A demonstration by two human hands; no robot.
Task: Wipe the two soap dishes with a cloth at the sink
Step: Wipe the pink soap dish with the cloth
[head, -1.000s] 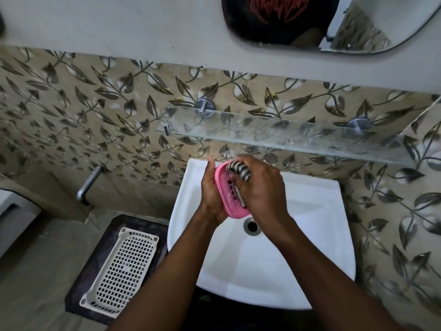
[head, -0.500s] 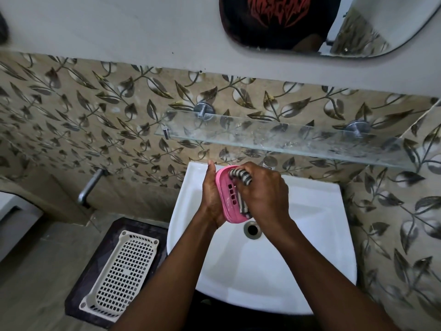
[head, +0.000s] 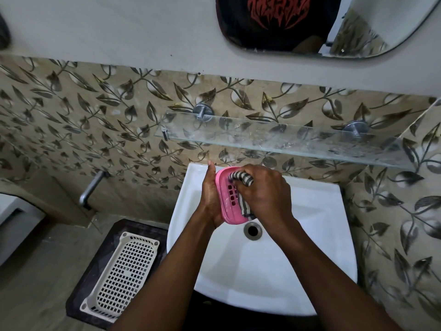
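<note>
Nothing here can be read. The only lettering stands on the black shirt [head: 274, 22] reflected in the mirror [head: 393, 25] above the sink: a jagged red design [head: 278, 10] across the chest, cut off by the top of the view and mirrored, its spiky strokes too tangled to make out any word. No label, brand, number or sign shows anywhere else.
</note>
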